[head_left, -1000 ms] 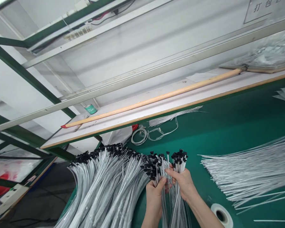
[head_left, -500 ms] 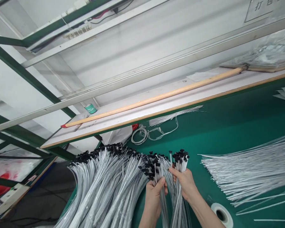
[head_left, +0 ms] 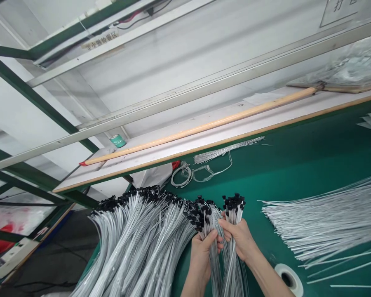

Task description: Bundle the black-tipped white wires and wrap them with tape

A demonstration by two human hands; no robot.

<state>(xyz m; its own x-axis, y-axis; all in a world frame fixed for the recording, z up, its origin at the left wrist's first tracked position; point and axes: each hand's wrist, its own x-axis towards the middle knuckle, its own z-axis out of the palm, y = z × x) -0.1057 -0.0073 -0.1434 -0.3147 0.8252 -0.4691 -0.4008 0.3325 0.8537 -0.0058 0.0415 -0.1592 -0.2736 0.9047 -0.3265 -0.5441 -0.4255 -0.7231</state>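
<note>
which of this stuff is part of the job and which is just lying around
In use:
left hand
right hand
black-headed cable ties gripped in both hands
heap of cable ties beside them

Lying about:
roll of white tape
green tin
wooden pole
coiled cable

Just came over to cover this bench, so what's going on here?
A person grips a bundle of black-tipped white wires in the left hand and a second bundle in the right hand, above a green workbench. A large heap of similar wires lies to the left. Loose strands lie to the right, near a white tape roll.
</note>
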